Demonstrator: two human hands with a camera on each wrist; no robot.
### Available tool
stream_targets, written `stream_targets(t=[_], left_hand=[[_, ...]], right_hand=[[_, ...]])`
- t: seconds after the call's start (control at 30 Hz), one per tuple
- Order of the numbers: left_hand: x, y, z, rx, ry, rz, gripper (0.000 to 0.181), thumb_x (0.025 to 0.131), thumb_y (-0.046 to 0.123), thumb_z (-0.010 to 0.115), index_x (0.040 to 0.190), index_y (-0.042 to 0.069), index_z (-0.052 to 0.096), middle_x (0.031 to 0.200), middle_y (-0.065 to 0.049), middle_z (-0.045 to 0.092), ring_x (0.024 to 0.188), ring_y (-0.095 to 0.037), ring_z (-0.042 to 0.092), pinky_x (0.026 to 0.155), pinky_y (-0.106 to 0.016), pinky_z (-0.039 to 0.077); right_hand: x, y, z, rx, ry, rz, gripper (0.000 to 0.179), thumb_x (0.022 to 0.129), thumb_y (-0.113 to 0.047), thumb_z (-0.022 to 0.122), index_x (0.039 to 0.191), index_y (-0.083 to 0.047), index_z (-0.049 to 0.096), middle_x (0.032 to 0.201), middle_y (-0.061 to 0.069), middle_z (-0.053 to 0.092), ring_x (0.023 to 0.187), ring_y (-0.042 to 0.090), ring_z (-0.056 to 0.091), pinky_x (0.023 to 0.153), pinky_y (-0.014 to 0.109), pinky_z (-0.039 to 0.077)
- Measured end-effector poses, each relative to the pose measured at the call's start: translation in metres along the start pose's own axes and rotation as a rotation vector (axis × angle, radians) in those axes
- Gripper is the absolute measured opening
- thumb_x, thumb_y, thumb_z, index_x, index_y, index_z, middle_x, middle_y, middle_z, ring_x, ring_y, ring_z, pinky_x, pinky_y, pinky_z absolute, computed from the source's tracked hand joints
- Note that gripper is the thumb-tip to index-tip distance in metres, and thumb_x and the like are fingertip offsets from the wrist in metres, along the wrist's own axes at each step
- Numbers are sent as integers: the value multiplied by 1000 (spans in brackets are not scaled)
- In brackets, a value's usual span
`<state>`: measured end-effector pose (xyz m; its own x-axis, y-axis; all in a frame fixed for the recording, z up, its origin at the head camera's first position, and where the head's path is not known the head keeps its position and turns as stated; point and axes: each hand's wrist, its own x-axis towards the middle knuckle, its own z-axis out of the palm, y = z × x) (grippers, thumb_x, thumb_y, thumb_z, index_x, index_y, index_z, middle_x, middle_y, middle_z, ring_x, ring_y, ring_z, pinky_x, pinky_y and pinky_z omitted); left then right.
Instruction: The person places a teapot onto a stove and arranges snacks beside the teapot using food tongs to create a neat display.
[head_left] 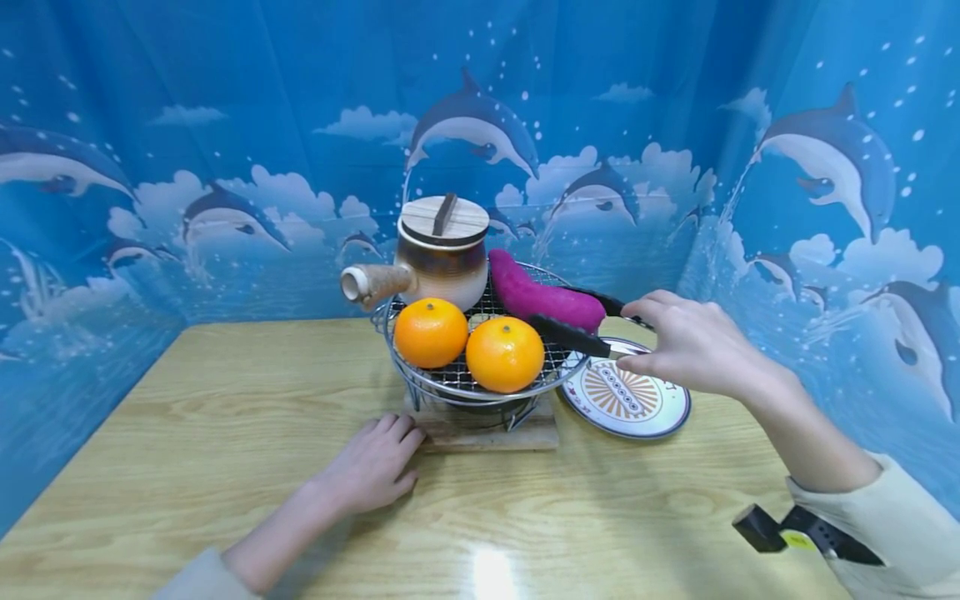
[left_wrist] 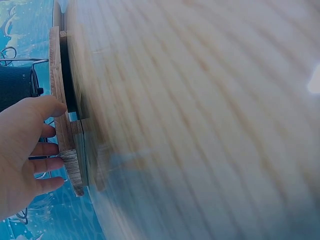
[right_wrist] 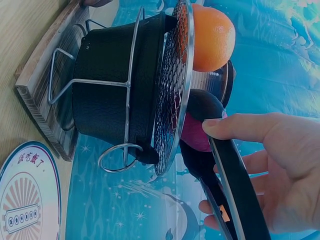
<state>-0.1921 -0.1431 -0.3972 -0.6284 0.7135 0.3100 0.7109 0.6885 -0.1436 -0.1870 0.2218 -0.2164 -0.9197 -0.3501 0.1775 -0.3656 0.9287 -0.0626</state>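
Observation:
My right hand (head_left: 690, 343) holds a pair of black tongs (head_left: 573, 337), thumb on one arm and fingers on the other in the right wrist view. Between the tongs' jaws lies a purple sweet potato (head_left: 551, 296), over the right side of a round wire grill rack (head_left: 480, 390). Two oranges sit at the rack's front: a left orange (head_left: 431, 333) and a right orange (head_left: 506, 355). Behind them stands a clay pot (head_left: 442, 271) with a wooden lid and side handle. My left hand (head_left: 371, 467) rests low, its fingertips touching the left end of a wooden board (head_left: 491, 435).
Beneath the rack, a black stove (right_wrist: 112, 82) in a wire frame stands on the board. A white patterned plate (head_left: 637, 417) lies on the wooden table (head_left: 225, 400), right of the board. Blue dolphin curtains (head_left: 300, 83) close off the back and sides.

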Motion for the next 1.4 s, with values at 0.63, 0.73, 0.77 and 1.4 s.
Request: stream_targets(t=[0.63, 0.73, 0.77, 1.4], left_hand=[[0, 0, 0, 4, 4, -1, 37, 75, 25, 66, 103, 3, 56, 97, -10, 51, 85, -25, 49, 71, -39, 44], [0, 0, 0, 5, 4, -2, 36, 75, 25, 66, 102, 3, 56, 97, -10, 52, 85, -25, 49, 71, -39, 44], [0, 0, 0, 5, 4, -2, 36, 75, 25, 66, 102, 3, 56, 97, -10, 52, 85, -25, 49, 71, -39, 44], [0, -1, 2, 5, 12, 0, 36, 75, 25, 66, 102, 3, 57, 96, -10, 52, 84, -24, 49, 72, -39, 44]], right_hand=[[1, 1, 5, 13, -6, 1, 57, 77, -37, 72, 120, -3, 58, 119, 20, 55, 102, 36, 54, 69, 46, 43], [1, 1, 5, 11, -1, -3, 57, 76, -37, 72, 120, -2, 58, 119, 20, 55, 102, 36, 55, 69, 46, 44], [1, 1, 5, 12, -1, -2, 58, 76, -37, 72, 120, -2, 58, 119, 20, 55, 101, 36, 55, 68, 45, 44], [3, 3, 5, 50, -20, 33, 68, 75, -39, 73, 128, -2, 51, 123, 21, 52, 105, 37, 52, 75, 51, 43]])
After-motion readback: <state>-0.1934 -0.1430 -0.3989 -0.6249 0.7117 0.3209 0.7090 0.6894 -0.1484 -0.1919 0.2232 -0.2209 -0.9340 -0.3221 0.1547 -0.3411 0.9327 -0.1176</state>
